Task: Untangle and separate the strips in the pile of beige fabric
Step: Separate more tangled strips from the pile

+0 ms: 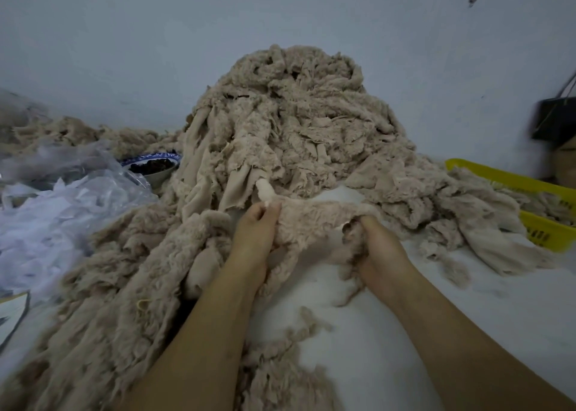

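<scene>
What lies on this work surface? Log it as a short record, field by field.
surface: white table
main heap: beige fabric pile, tangled, at the back
left: left hand pinches one end of a fuzzy strip
right: right hand grips the strip's other end
strip state: stretched between the hands, in front of the pile
left side: clear plastic; bowl with dark contents
right side: yellow basket, partly covered by fabric

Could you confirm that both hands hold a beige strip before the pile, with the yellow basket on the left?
Not quite: the head view shows the yellow basket on the right. The left hand and right hand do hold the strip.
</scene>
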Available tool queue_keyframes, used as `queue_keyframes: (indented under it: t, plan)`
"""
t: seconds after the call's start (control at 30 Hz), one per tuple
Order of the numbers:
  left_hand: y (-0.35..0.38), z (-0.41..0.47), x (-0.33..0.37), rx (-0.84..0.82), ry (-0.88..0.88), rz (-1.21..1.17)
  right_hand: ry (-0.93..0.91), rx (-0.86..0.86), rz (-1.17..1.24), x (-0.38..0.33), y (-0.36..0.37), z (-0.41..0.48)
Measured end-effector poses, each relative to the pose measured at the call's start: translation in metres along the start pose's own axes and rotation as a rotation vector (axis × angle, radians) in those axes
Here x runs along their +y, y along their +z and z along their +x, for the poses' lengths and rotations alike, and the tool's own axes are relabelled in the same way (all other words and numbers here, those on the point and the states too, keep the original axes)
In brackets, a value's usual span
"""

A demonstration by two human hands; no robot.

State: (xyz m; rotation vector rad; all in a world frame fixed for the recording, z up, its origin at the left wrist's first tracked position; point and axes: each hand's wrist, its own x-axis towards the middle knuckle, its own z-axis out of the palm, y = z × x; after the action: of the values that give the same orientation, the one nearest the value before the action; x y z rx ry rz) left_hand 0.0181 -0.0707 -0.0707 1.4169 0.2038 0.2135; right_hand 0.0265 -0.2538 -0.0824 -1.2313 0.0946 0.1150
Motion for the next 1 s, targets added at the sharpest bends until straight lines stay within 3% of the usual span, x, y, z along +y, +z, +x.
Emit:
queue_keyframes:
  t: [0.07,0.13,0.27,0.37,0.57,0.7,0.77,0.87,1.0]
  plan:
    - [-0.003,0.002,0.003,0.057,0.007,-0.017,-0.008,0.031,0.136,-0.004,-0.003,0.002]
    - [-0.003,-0.001,0.004,0.011,-0.045,0.059,-0.028,0.049,0.181,-0.007,-0.004,0.002]
    - [0.006,-0.017,0.001,-0.36,-0.041,0.528,-0.002,-0.008,0.281,-0.006,0.002,-0.003]
    - [0.007,-0.019,0.0,-0.438,0.011,0.513,0.032,-0.005,0.347,-0.009,0.001,-0.003]
    - [0.005,-0.002,-0.003,-0.041,0.159,0.874,0.006,0.062,0.532,-0.012,0.002,-0.001]
    - [-0.004,-0.006,-0.003,0.273,0.306,0.67,0.008,0.046,0.551,-0.016,-0.003,0.0]
    - [-0.004,-0.006,-0.001,0.329,0.371,0.573,0.015,0.049,0.55,-0.016,-0.005,0.0]
    - [0.003,-0.009,0.0,0.191,0.4,0.522,0.002,0.075,0.512,-0.013,-0.005,0.0]
    - [0.025,-0.026,-0.014,-0.257,0.319,0.637,-0.042,0.046,0.357,-0.013,-0.005,-0.002]
